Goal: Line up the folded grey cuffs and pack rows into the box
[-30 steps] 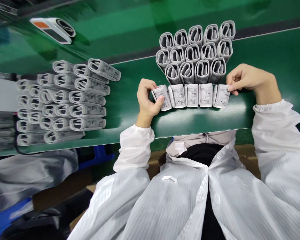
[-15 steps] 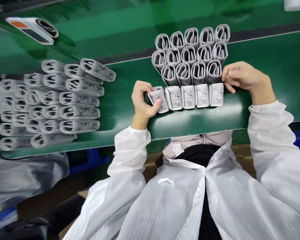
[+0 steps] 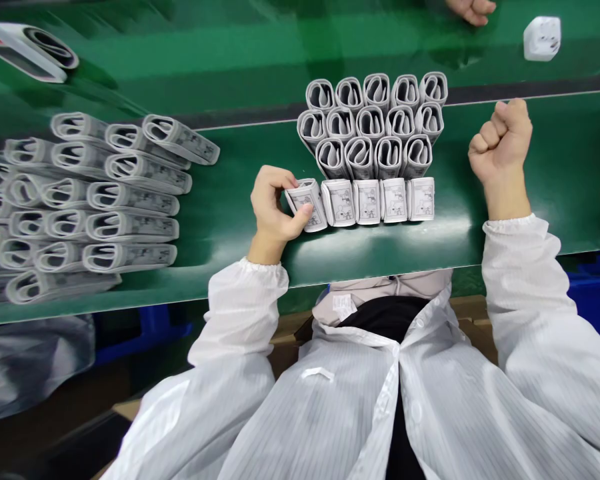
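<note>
Moved: my R hand off rolls, now empty clenched fist, right of front row of printed rolls.
L hand: grasping end roll, row's left end.
Why: rolls butted tight, prob. propping ea. other.

from here i see a white striped smock with gathered elastic cuffs, a button and a small white loop in front, over a black top and beige layer with a white label; left hand and right hand are bare.
</note>
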Motion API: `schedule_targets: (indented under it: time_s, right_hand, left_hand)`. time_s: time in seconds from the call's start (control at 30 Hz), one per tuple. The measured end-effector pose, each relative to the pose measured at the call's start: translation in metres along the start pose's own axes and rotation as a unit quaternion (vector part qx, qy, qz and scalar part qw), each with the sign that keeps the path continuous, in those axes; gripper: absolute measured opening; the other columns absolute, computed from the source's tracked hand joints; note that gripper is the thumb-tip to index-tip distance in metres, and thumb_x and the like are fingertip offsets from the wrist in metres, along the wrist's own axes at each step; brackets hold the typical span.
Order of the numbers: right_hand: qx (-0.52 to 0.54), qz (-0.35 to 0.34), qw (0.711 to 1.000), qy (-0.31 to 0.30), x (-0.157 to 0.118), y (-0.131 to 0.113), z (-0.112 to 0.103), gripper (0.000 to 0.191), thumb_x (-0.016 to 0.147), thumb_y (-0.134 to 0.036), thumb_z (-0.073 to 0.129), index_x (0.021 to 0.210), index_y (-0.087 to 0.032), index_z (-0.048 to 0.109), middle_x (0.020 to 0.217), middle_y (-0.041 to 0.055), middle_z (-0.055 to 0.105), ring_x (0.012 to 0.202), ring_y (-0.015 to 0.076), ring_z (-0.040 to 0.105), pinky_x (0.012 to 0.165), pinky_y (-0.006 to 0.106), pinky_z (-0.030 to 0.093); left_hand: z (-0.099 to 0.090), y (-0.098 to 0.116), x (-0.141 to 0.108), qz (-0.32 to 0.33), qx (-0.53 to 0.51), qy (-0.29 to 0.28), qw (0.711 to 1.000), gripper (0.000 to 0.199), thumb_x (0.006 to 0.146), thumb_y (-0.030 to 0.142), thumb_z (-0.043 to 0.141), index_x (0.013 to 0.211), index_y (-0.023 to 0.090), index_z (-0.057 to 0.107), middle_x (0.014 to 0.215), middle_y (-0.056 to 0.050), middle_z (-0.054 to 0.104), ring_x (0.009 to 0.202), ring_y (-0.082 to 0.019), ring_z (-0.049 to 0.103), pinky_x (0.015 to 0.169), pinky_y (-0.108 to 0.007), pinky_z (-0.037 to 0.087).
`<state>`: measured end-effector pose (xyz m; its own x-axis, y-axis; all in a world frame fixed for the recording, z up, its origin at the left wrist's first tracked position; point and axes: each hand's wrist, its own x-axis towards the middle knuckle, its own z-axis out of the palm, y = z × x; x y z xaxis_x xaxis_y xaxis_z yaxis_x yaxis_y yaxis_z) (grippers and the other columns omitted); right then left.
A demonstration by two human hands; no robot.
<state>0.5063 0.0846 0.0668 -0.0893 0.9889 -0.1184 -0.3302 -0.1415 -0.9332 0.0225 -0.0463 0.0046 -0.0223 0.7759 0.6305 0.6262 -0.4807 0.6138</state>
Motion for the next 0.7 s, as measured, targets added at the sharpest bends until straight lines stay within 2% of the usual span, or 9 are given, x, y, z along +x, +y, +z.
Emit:
schedule_targets:
  time_s: [0.1, 0.2, 0.27, 0.33, 0.43, 0.57, 0.6, 0.67, 0.7]
  right_hand:
    - [0.08, -0.01, 0.995, 0.057, 0.002, -0.003, 0.003, 0.081, 0.086, -0.039, 0.101, 0.074, -0.029, 0.022, 0.055, -0.0067, 0.008, 0.062, 0.0193, 0.006, 0.055, 0.043, 0.015]
    - [0.199, -0.002, 0.97, 0.143, -0.001, -0.007, 0.017, 0.072, 0.102, -0.022, 0.081, 0.078, -0.028, 0.013, 0.054, -0.0094, 0.014, 0.061, 0.0166, -0.001, 0.052, 0.041, 0.011]
    - [0.246, 0.011, 0.952, 0.182, -0.005, -0.011, 0.026, 0.066, 0.109, -0.017, 0.068, 0.079, -0.028, 0.011, 0.052, -0.0099, 0.016, 0.06, 0.0153, -0.002, 0.05, 0.039, 0.01]
    - [0.256, 0.037, 0.945, 0.2, -0.009, -0.014, 0.032, 0.068, 0.108, -0.02, 0.074, 0.077, -0.027, 0.014, 0.049, -0.0094, 0.018, 0.059, 0.015, 0.0, 0.049, 0.039, 0.01]
    - [0.257, 0.072, 0.942, 0.203, -0.013, -0.02, 0.036, 0.071, 0.1, -0.028, 0.087, 0.073, -0.028, 0.021, 0.046, -0.0079, 0.019, 0.057, 0.0158, 0.006, 0.049, 0.041, 0.011]
    - [0.316, 0.037, 0.933, 0.167, -0.015, -0.02, 0.032, 0.054, 0.114, -0.029, 0.052, 0.078, -0.027, 0.012, 0.048, -0.0078, 0.019, 0.055, 0.0152, 0.001, 0.051, 0.039, 0.006]
    - [0.32, 0.028, 0.935, 0.152, -0.013, -0.018, 0.029, 0.054, 0.114, -0.03, 0.052, 0.079, -0.027, 0.01, 0.048, -0.0075, 0.019, 0.055, 0.0157, 0.001, 0.053, 0.039, 0.006]
    - [0.297, 0.013, 0.948, 0.117, -0.008, -0.011, 0.02, 0.069, 0.106, -0.039, 0.072, 0.077, -0.027, 0.011, 0.049, -0.0066, 0.019, 0.057, 0.0174, 0.003, 0.055, 0.04, 0.008]
    - [0.274, 0.005, 0.956, 0.099, -0.005, -0.007, 0.015, 0.081, 0.096, -0.043, 0.087, 0.076, -0.026, 0.011, 0.05, -0.0064, 0.019, 0.06, 0.0178, 0.003, 0.056, 0.04, 0.009]
  left_hand:
    - [0.0, 0.001, 0.001, 0.011, -0.005, -0.001, 1.0, 0.075, 0.082, 0.102, 0.065, 0.092, 0.029, 0.047, 0.092, -0.005, 0.058, 0.088, -0.028, 0.066, 0.084, -0.05, 0.056]
    - [0.0, 0.001, 0.002, 0.017, 0.007, 0.005, 1.0, 0.076, 0.083, 0.103, 0.063, 0.092, 0.029, 0.046, 0.091, -0.004, 0.057, 0.087, -0.028, 0.066, 0.083, -0.049, 0.056]
    - [0.0, 0.003, 0.003, 0.028, 0.012, 0.013, 0.999, 0.075, 0.085, 0.102, 0.061, 0.091, 0.029, 0.047, 0.09, -0.004, 0.057, 0.086, -0.028, 0.066, 0.081, -0.049, 0.056]
    - [0.0, 0.004, 0.004, 0.043, 0.008, 0.018, 0.999, 0.073, 0.086, 0.1, 0.061, 0.091, 0.029, 0.048, 0.089, -0.005, 0.059, 0.085, -0.028, 0.067, 0.079, -0.049, 0.056]
    - [0.0, 0.006, 0.005, 0.04, 0.014, 0.018, 0.999, 0.072, 0.086, 0.1, 0.063, 0.09, 0.029, 0.048, 0.088, -0.004, 0.059, 0.084, -0.028, 0.068, 0.078, -0.05, 0.057]
    - [0.0, 0.004, 0.003, -0.004, 0.042, 0.005, 0.999, 0.07, 0.084, 0.093, 0.075, 0.089, 0.029, 0.048, 0.088, -0.004, 0.059, 0.086, -0.028, 0.069, 0.084, -0.051, 0.06]
    - [0.0, 0.003, 0.003, -0.006, 0.04, 0.005, 0.999, 0.069, 0.084, 0.092, 0.076, 0.09, 0.029, 0.049, 0.089, -0.004, 0.06, 0.087, -0.029, 0.07, 0.086, -0.051, 0.061]
    - [0.0, 0.001, 0.001, 0.009, 0.02, 0.011, 1.0, 0.068, 0.084, 0.093, 0.075, 0.092, 0.029, 0.053, 0.092, -0.005, 0.062, 0.09, -0.03, 0.071, 0.088, -0.052, 0.062]
    - [0.0, 0.0, 0.0, 0.02, 0.006, 0.016, 1.0, 0.069, 0.084, 0.094, 0.073, 0.094, 0.029, 0.054, 0.093, -0.006, 0.062, 0.091, -0.03, 0.071, 0.089, -0.053, 0.063]
